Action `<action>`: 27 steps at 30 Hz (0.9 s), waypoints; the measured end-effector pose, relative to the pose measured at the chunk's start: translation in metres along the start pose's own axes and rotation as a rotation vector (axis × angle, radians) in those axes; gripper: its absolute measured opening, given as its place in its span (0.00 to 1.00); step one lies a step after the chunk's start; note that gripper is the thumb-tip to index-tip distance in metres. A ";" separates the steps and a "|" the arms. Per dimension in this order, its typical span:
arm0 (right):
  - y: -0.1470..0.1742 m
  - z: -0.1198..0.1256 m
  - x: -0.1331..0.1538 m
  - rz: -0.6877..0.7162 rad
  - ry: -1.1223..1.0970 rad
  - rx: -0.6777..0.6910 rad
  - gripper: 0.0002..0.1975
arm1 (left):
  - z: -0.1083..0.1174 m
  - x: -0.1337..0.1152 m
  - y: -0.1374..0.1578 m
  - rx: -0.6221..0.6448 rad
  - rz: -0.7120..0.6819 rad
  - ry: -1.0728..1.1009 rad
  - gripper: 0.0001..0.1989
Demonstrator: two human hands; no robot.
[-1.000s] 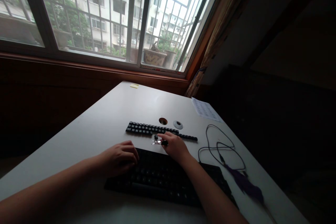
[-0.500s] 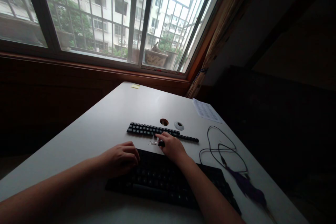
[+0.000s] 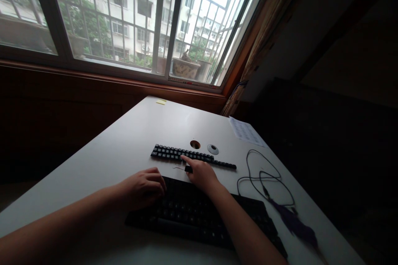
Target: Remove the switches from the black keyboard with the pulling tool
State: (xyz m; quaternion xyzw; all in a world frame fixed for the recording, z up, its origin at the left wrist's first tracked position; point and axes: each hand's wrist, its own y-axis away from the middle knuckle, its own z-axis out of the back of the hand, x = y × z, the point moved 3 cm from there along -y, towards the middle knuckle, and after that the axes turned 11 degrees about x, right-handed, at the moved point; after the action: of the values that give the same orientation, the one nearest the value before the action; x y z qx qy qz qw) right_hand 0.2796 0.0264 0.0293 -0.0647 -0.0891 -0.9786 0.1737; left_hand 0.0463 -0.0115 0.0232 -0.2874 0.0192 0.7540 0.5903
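Smooth white table (image 3: 124,149), square keycaps (image 3: 168,151), right fingers (image 3: 188,160) gripping wiry tool (image 3: 188,169), left fingers (image 3: 156,177) curled, hold unclear

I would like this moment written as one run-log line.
left hand: at left end of keyboard | right hand: holds tool, at keycaps | rest: cable, paper on table

White desk (image 3: 121,145) carries black keyboard (image 3: 183,215), keycap rows (image 3: 168,152) beyond it, ring-shaped cover (image 3: 213,152) beside round hole (image 3: 195,144), looped cable (image 3: 247,160), purple item (image 3: 294,221), printed sheet (image 3: 247,131), yellow sticky note (image 3: 161,102).
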 end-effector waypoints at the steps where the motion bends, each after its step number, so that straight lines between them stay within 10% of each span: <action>1: -0.001 -0.001 0.001 -0.007 0.009 0.011 0.37 | 0.000 0.001 0.000 -0.002 0.002 -0.003 0.06; 27: -0.001 -0.001 0.001 -0.020 0.042 0.036 0.35 | 0.001 0.000 0.000 -0.017 -0.009 -0.011 0.06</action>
State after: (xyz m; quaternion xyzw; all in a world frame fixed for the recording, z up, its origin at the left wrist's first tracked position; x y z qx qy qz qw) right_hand 0.2781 0.0270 0.0285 -0.0399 -0.1039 -0.9796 0.1671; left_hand 0.0462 -0.0114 0.0237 -0.2886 0.0083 0.7529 0.5914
